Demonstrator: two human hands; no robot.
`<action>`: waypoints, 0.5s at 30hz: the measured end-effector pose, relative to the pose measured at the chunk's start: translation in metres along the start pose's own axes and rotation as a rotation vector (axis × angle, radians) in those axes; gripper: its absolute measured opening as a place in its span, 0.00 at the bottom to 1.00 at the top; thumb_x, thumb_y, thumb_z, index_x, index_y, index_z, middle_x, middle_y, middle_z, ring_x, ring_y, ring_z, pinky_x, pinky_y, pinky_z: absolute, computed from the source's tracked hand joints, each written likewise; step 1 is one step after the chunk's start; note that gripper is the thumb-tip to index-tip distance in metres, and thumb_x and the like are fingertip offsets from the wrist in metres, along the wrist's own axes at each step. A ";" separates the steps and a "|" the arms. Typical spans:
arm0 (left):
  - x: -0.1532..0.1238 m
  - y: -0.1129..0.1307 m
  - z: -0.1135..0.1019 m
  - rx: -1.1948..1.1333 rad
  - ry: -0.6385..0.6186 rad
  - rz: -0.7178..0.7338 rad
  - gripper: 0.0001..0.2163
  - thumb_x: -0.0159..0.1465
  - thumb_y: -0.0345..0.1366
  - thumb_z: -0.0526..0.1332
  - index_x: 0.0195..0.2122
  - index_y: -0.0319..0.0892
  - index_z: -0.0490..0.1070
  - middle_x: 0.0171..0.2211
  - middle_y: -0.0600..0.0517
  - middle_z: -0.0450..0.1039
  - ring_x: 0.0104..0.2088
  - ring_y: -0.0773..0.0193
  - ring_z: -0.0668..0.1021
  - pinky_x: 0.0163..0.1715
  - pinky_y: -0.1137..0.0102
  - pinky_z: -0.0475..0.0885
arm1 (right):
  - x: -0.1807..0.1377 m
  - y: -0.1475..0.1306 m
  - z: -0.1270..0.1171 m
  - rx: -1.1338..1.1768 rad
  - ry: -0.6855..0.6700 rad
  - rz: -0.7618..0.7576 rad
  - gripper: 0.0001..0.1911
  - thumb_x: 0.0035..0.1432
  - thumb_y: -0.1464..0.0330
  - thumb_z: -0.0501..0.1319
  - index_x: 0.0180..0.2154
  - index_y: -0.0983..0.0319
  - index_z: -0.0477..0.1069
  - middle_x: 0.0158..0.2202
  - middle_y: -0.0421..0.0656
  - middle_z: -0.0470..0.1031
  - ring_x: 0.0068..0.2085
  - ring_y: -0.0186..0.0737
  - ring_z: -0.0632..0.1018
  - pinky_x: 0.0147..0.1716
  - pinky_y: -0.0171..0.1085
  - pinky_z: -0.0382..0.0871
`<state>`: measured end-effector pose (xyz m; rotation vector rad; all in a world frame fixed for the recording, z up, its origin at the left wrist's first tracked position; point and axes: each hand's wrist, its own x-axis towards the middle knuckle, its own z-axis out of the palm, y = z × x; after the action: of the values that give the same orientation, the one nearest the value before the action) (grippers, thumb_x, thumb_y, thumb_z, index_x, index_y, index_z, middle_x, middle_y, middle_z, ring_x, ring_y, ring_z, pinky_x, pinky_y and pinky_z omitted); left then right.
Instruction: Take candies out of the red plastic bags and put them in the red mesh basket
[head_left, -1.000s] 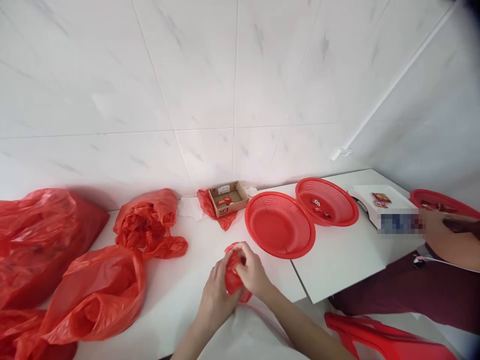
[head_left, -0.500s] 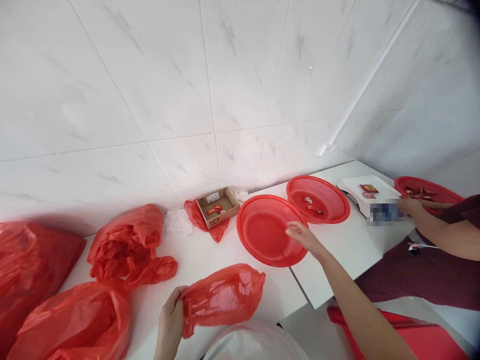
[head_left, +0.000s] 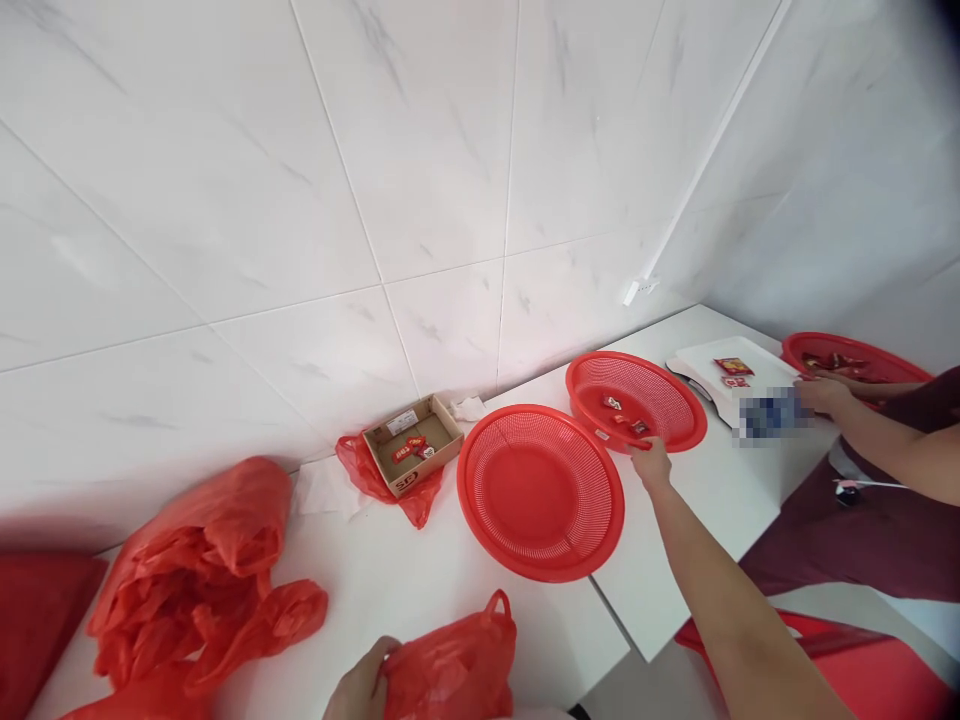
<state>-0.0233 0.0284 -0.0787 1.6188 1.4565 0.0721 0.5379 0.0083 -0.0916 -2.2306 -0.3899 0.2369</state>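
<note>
My left hand (head_left: pixel 364 685) is at the bottom edge, closed on a red plastic bag (head_left: pixel 454 665) that lies puffed on the white table. My right hand (head_left: pixel 651 463) reaches far out and grips the near rim of the farther red mesh basket (head_left: pixel 675 425), which holds a few small red packets (head_left: pixel 624 412). A second, empty red mesh basket (head_left: pixel 487 520) sits just left of it, its rim touching the other basket.
A small cardboard box (head_left: pixel 409 458) with red packets sits on a red bag by the wall. Crumpled red bags (head_left: pixel 202 575) lie at left. Another person's arm (head_left: pixel 877 440) rests by a white scale (head_left: pixel 709 365) and a third red basket (head_left: pixel 862 352) at right. A red chair (head_left: pixel 885 680) stands below.
My hands parted from the bunched red bag: the left kept it, now opened out, while the right reached past the empty basket to the farther basket's rim. The view swung right.
</note>
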 end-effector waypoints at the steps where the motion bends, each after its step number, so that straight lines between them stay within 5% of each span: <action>1: 0.003 0.004 0.002 0.002 -0.036 0.005 0.15 0.51 0.30 0.54 0.37 0.55 0.72 0.36 0.54 0.79 0.39 0.56 0.80 0.41 0.67 0.70 | 0.001 0.002 -0.003 -0.007 0.023 0.001 0.23 0.47 0.57 0.61 0.42 0.66 0.68 0.36 0.55 0.75 0.36 0.52 0.74 0.35 0.48 0.65; 9: 0.008 0.027 0.011 0.054 -0.147 0.035 0.20 0.56 0.28 0.47 0.46 0.49 0.67 0.37 0.54 0.78 0.35 0.63 0.79 0.38 0.73 0.69 | -0.069 -0.005 -0.042 0.061 0.062 -0.265 0.18 0.51 0.60 0.58 0.42 0.60 0.66 0.44 0.48 0.73 0.40 0.44 0.74 0.43 0.44 0.67; 15: -0.014 0.019 0.012 0.030 -0.036 0.026 0.21 0.57 0.29 0.45 0.50 0.46 0.66 0.34 0.55 0.78 0.33 0.66 0.79 0.37 0.76 0.69 | -0.190 -0.056 -0.047 0.327 -0.329 -0.356 0.11 0.51 0.67 0.58 0.39 0.58 0.66 0.42 0.43 0.73 0.42 0.42 0.74 0.42 0.40 0.69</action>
<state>-0.0060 0.0126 -0.0663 1.6551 1.4161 0.0359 0.3632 -0.0599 -0.0111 -1.7661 -0.8518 0.4432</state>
